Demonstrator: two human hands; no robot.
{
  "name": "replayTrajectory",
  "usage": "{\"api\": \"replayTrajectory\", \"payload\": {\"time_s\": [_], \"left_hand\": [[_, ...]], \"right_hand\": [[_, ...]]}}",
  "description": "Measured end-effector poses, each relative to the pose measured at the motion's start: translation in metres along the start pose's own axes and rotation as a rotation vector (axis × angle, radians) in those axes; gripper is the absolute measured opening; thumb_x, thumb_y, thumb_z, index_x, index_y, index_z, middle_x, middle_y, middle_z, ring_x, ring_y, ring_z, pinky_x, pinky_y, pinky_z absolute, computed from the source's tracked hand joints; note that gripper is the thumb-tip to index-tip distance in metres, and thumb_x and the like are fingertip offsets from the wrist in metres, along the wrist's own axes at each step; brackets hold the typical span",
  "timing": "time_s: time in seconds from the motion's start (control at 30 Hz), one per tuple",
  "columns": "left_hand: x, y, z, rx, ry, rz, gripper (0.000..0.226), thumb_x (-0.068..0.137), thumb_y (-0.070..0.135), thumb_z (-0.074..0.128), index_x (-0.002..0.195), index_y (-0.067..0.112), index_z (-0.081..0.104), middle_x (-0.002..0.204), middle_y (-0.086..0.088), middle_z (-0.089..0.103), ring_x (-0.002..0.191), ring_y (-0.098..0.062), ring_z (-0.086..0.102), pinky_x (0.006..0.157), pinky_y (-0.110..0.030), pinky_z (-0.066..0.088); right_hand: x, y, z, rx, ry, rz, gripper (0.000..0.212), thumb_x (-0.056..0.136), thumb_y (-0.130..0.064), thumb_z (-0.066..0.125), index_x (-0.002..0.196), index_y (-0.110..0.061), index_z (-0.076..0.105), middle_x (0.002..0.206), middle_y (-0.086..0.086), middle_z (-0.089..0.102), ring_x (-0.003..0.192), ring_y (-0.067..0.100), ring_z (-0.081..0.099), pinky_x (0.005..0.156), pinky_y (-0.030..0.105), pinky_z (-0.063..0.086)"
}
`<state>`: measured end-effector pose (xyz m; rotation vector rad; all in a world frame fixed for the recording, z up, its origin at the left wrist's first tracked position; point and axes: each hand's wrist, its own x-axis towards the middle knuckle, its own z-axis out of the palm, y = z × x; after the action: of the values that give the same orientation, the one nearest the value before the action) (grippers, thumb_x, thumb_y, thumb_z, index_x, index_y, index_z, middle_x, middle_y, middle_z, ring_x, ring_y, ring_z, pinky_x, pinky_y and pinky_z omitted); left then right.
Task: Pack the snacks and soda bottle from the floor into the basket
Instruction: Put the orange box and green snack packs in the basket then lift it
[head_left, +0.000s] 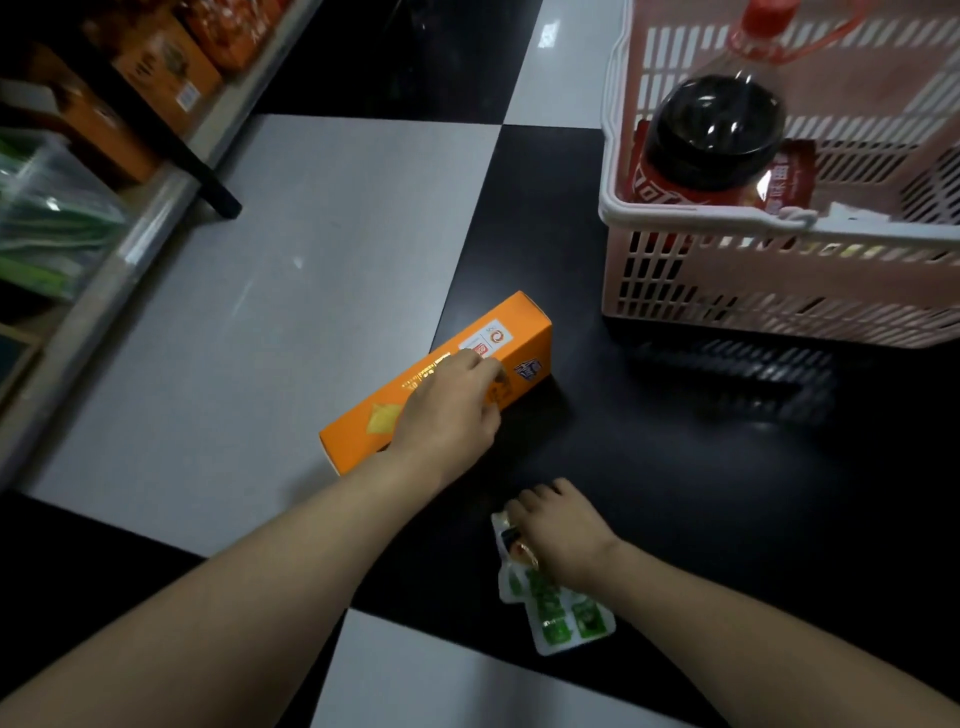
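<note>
A long orange snack box (363, 426) lies on the floor, across a grey and a black tile. My left hand (449, 410) rests on top of it with fingers curled over its upper edge. A flat green and white snack pouch (558, 608) lies on the black tile nearer to me; my right hand (558, 530) presses on its top end with fingers bent. The pink slotted basket (753, 296) stands at the upper right. Inside it a dark soda bottle (711, 135) with a red cap stands upright beside a red packet (787, 176).
A low shelf (130, 228) with orange boxes and green packets runs along the left side. Its black foot (208, 182) juts onto the grey tile. The floor is large black and grey tiles.
</note>
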<state>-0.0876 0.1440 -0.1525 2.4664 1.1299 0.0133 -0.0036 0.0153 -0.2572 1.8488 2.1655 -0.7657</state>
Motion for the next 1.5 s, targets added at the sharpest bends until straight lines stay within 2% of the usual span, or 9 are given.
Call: {"api": "replayTrajectory", "payload": {"time_s": [0.13,0.23,0.3,0.4,0.53,0.83,1.1,1.3,1.5], "left_hand": [[0.003,-0.006,0.005,0.150,0.095,0.054,0.063,0.077,0.025,0.071,0.131,0.019,0.039,0.142,-0.012,0.035,0.133,-0.030,0.029,0.107,-0.043,0.033],[0.017,-0.011,0.007,0.276,-0.011,-0.127,0.107,0.070,0.041,0.077,0.144,0.025,0.001,0.154,-0.017,0.006,0.143,-0.037,0.002,0.116,-0.049,0.012],[0.027,-0.011,0.008,0.234,-0.114,-0.277,0.117,0.069,0.046,0.076,0.144,0.024,-0.011,0.153,-0.021,0.011,0.142,-0.041,0.010,0.114,-0.053,0.014],[0.031,-0.013,0.007,0.218,-0.166,-0.330,0.095,0.075,0.038,0.072,0.143,0.016,0.009,0.135,-0.020,0.041,0.125,-0.037,0.040,0.100,-0.051,0.037],[0.021,0.003,-0.006,0.209,-0.104,-0.196,0.063,0.073,0.045,0.069,0.120,0.019,0.035,0.117,-0.009,0.049,0.112,-0.028,0.048,0.079,-0.043,0.045],[0.026,0.126,-0.092,0.189,0.218,0.424,0.072,0.058,0.051,0.074,0.118,0.020,0.049,0.102,-0.002,0.061,0.090,-0.023,0.059,0.058,-0.030,0.044],[0.067,0.257,-0.132,0.158,0.383,0.753,0.075,0.065,0.036,0.075,0.130,0.013,0.044,0.112,-0.012,0.059,0.101,-0.031,0.056,0.073,-0.043,0.053],[0.109,0.306,-0.103,0.348,0.404,0.856,0.075,0.075,0.027,0.065,0.140,0.014,0.030,0.122,-0.014,0.053,0.111,-0.032,0.049,0.088,-0.042,0.042],[0.131,0.326,-0.063,0.492,0.361,0.962,0.071,0.079,0.035,0.067,0.137,0.011,0.033,0.131,-0.019,0.049,0.120,-0.035,0.044,0.101,-0.047,0.034]], "right_hand": [[-0.025,0.034,-0.009,0.173,-0.045,0.208,0.056,0.074,-0.030,0.069,0.117,-0.014,0.038,0.118,0.009,0.056,0.106,0.029,0.055,0.081,0.037,0.044],[-0.048,0.056,-0.033,0.219,0.017,0.254,0.064,0.072,-0.036,0.071,0.122,-0.016,0.036,0.119,0.007,0.056,0.106,0.028,0.055,0.080,0.038,0.048],[-0.060,0.063,-0.054,0.206,0.081,0.251,0.064,0.070,-0.039,0.073,0.120,-0.017,0.038,0.117,0.006,0.057,0.104,0.028,0.056,0.079,0.039,0.049],[-0.072,0.067,-0.082,0.193,0.150,0.239,0.061,0.069,-0.040,0.074,0.114,-0.018,0.038,0.112,0.004,0.057,0.102,0.028,0.056,0.076,0.038,0.047],[-0.097,0.076,-0.112,0.211,0.250,0.258,0.048,0.072,-0.040,0.069,0.102,-0.022,0.036,0.102,0.001,0.056,0.094,0.025,0.057,0.068,0.036,0.045],[-0.184,0.133,-0.173,0.207,0.409,0.516,0.050,0.070,-0.050,0.070,0.099,-0.037,0.032,0.086,-0.012,0.052,0.083,0.017,0.061,0.058,0.030,0.046],[-0.234,0.148,-0.167,0.228,0.459,0.650,0.054,0.074,-0.050,0.063,0.121,-0.036,0.040,0.114,-0.009,0.063,0.093,0.016,0.064,0.069,0.030,0.052],[-0.262,0.148,-0.181,0.156,0.605,0.607,0.053,0.068,-0.044,0.069,0.113,-0.031,0.043,0.106,-0.006,0.063,0.094,0.021,0.063,0.066,0.033,0.051],[-0.294,0.151,-0.196,0.066,0.766,0.607,0.044,0.061,-0.041,0.081,0.087,-0.028,0.048,0.072,-0.008,0.070,0.060,0.018,0.065,0.041,0.019,0.032]]}}
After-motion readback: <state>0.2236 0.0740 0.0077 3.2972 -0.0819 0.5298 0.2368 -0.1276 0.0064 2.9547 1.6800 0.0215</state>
